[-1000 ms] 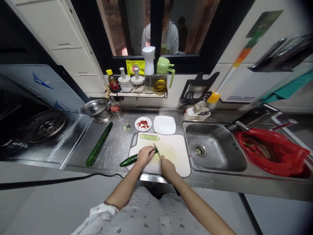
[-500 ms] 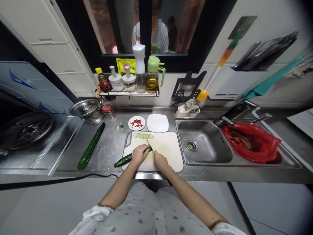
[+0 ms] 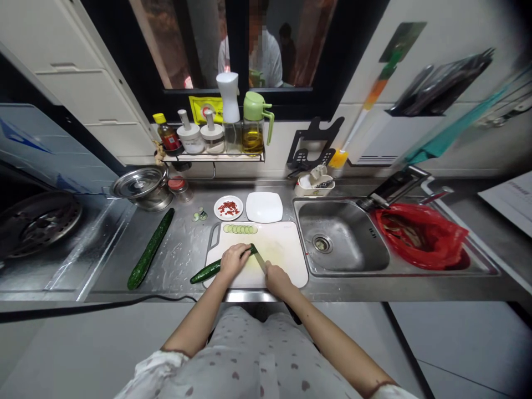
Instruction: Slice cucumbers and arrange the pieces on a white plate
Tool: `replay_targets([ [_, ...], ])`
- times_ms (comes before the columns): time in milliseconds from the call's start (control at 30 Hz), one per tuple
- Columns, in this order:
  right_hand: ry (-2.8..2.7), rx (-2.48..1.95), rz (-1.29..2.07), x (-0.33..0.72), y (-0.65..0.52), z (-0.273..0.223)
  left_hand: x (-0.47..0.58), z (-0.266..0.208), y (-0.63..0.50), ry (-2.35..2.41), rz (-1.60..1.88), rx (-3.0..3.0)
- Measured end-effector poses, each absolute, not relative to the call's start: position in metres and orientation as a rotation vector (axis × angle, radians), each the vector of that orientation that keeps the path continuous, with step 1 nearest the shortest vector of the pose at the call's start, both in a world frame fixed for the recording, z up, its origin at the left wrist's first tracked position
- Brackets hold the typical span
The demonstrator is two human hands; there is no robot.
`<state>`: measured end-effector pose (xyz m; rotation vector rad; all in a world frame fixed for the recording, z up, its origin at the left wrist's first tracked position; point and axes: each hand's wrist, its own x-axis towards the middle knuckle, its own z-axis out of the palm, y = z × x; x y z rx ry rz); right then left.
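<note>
My left hand [image 3: 233,260] is closed over a dark green cucumber [image 3: 206,272], which lies slantwise across the white cutting board [image 3: 286,238]. Just right of those fingers, the cucumber's cut end shows. My right hand [image 3: 279,279] grips a knife [image 3: 260,259] by its handle, and the blade points up and left at that end. A row of thin cucumber slices [image 3: 240,229] overlaps along the board's far edge. Behind the board sit a small plate of chopped red pieces [image 3: 228,208] and a bare white plate [image 3: 264,207].
Another cucumber [image 3: 151,249] lies on the steel counter at left, near a lidded pot [image 3: 142,187] and a red-capped jar [image 3: 180,188]. To the right is the sink [image 3: 341,238], with a red plastic bag [image 3: 421,235] beyond. A seasoning shelf [image 3: 214,158] hangs above.
The knife has shifted slightly right and its blade has swung more to the left, toward the cucumber's end. My left hand stays on the cucumber. The whole view has shifted slightly.
</note>
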<state>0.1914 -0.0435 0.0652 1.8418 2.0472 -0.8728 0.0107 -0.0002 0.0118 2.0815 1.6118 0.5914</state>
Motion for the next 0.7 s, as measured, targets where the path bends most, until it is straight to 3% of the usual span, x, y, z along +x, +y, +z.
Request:
replay_targets([
  [167,2.049,1.840,-0.789,0.205,-0.044,0.073,0.012,0.016,0.000,1.655,0.532,2.030],
  [400,2.082,1.846,-0.417,0.225,-0.040,0.080,0.013,0.024,0.001,1.751,0.557,1.939],
  [700,2.213,1.865,-0.091,0.236,-0.042,0.071,0.016,0.037,0.014,1.715,0.725,1.866],
])
